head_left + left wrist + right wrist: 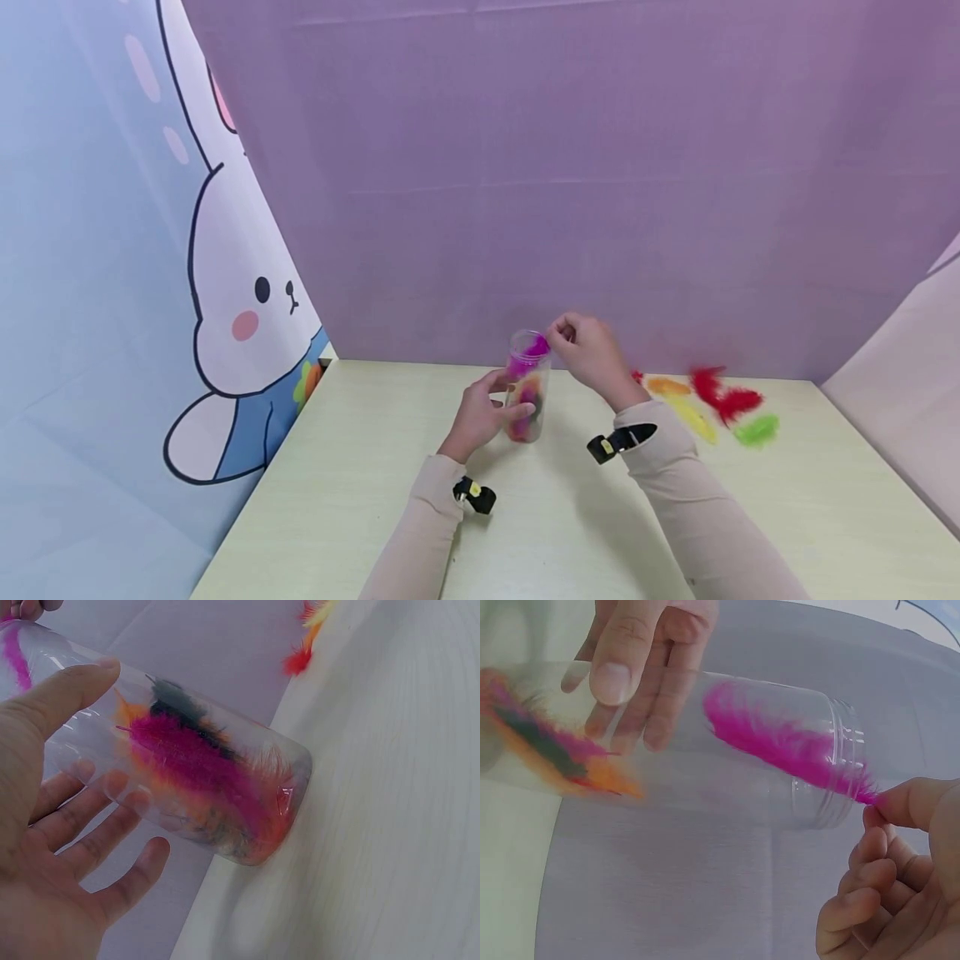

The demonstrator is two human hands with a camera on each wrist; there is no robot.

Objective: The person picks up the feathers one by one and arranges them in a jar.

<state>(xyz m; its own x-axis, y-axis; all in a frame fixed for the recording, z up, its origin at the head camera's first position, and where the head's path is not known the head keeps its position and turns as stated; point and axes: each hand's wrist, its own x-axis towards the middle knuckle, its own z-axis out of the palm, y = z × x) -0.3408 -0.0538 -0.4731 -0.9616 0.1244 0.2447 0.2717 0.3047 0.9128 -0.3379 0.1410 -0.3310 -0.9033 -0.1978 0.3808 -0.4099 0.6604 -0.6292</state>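
Note:
A clear plastic jar (pixel 534 414) stands on the table, its mouth uncovered. Feathers in magenta, orange, red and dark green (pixel 187 757) lie in its lower part. My left hand (pixel 480 417) grips the jar's side, thumb on one face and fingers round the other. At the rim, my right hand (pixel 592 350) pinches the tip of a magenta feather (pixel 772 742) between thumb and forefinger. Most of that feather hangs inside the jar's upper part, apart from the feathers below.
Loose feathers lie on the table (pixel 360 500) to the right: red (pixel 723 397), orange (pixel 667 386), yellow (pixel 693 418) and green (pixel 757 430). A purple cloth (pixel 525 167) hangs behind the table. At the left is a blue cloth (pixel 75 292) with a rabbit print.

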